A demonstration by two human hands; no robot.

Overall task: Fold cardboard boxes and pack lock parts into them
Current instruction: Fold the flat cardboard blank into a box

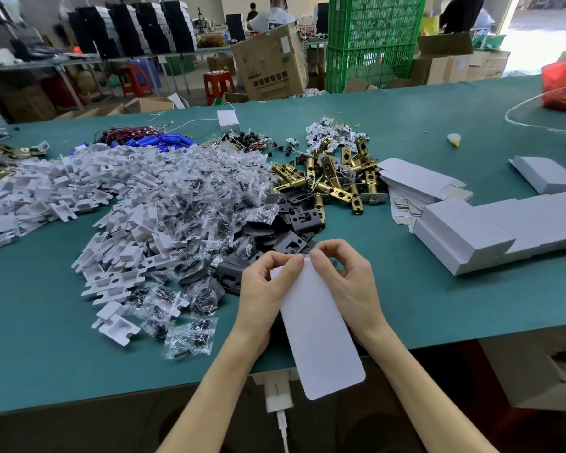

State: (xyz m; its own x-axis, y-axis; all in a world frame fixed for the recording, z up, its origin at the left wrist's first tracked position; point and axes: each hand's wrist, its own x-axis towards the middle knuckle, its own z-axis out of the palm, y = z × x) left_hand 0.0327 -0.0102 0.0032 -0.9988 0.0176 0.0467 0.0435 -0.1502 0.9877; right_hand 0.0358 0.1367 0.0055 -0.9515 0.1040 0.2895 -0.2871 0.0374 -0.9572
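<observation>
Table (438,289) is carrying the part heaps (177,197); I am seeing the flat box blank (321,338) held across its near edge, long axis running from the hands back toward me. Left hand (268,289) and right hand (347,282) are both pinching its far end, equally near, fingertips (296,260) almost meeting.

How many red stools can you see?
2. The left red stool stands by the far tables; the right red stool stands beside the big brown carton. Others may be hidden.
</observation>
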